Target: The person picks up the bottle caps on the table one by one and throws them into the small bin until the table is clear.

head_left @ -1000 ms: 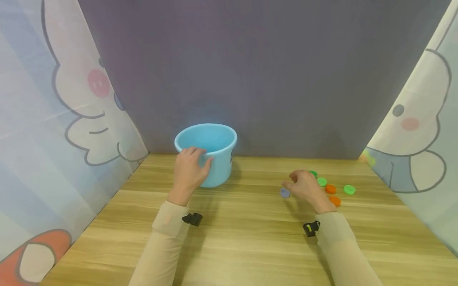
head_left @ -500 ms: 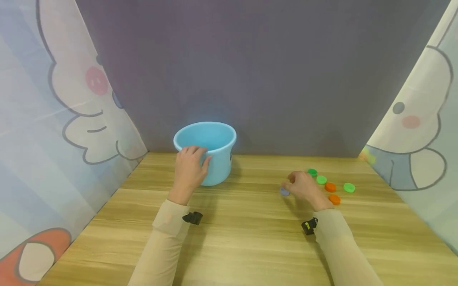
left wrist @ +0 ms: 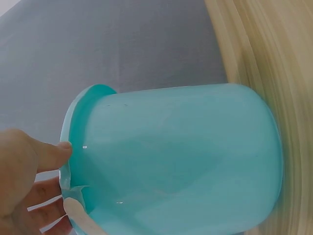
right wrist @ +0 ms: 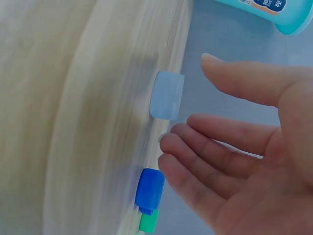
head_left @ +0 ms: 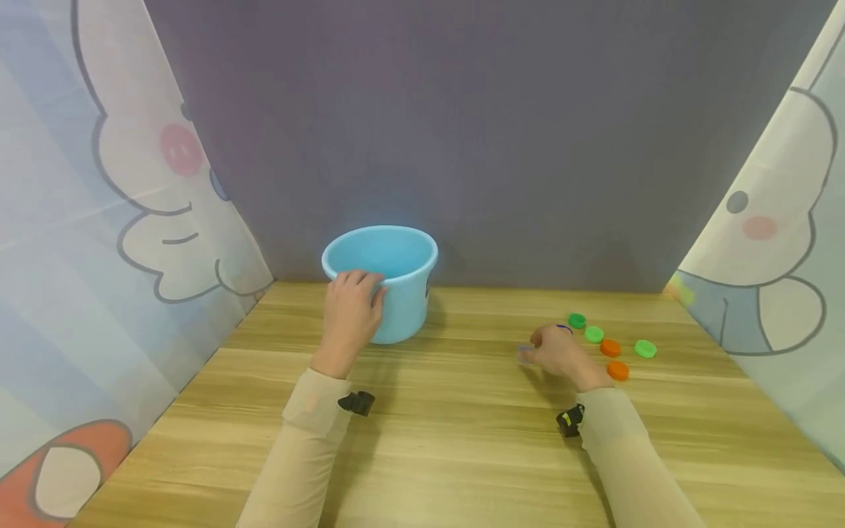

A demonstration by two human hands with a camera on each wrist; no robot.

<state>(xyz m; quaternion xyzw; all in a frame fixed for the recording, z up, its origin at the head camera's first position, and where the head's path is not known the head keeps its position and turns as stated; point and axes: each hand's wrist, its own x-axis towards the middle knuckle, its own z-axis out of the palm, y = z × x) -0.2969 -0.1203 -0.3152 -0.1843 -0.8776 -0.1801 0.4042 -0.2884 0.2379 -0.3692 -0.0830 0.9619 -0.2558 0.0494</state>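
Note:
In the head view a light blue plastic bucket (head_left: 408,312) stands upright at the left back of the table. My left hand (head_left: 351,312) grips its near rim; in the left wrist view the thumb is on the outside, other fingers behind the rim. My right hand (head_left: 557,356) is low over the table beside a pale blue bottle cap (right wrist: 167,95). Thumb and fingers are spread either side of that cap in the right wrist view, with a gap between. A dark blue bottle cap (right wrist: 150,188) lies just beyond the fingers, mostly hidden by the hand in the head view.
Right of my right hand lie a dark green cap (head_left: 577,320), two light green caps (head_left: 645,349) and two orange caps (head_left: 617,370) on the wooden table (head_left: 455,455). A grey panel (head_left: 488,147) rises behind, and printed curtains (head_left: 759,242) hang at both sides.
My right hand has dropped slightly over the pale blue cap, and a bit of the dark blue cap now shows behind it. The left hand keeps its grip on the bucket.

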